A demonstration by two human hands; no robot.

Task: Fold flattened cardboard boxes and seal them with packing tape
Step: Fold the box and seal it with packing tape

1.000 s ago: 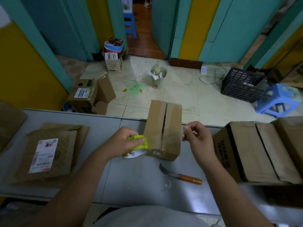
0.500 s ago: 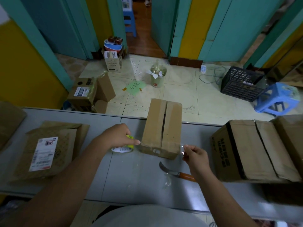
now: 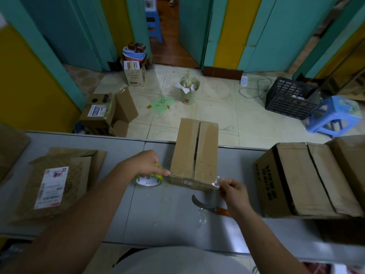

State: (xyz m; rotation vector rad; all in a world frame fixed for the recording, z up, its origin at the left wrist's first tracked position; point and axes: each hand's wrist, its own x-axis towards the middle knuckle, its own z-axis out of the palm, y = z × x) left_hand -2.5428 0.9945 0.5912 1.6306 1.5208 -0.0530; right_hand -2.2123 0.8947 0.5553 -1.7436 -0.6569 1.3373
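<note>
The small box (image 3: 194, 155) stands on the desk (image 3: 158, 224) straight in front of the person, with both hands at its near end. Its long axis runs away from the body, and the dark seam between the two top flaps runs the same way. The left hand (image 3: 145, 165) is curled over the tape roll (image 3: 149, 179) just beside the near left corner. The right hand (image 3: 234, 191) pinches the free end of the clear tape (image 3: 216, 182) at the near right corner. So the strip lies across the near face, crosswise to the seam. I judge it must be pressed on this face, or turned along the seam. The knife (image 3: 207, 207) lies near the right hand.
</note>
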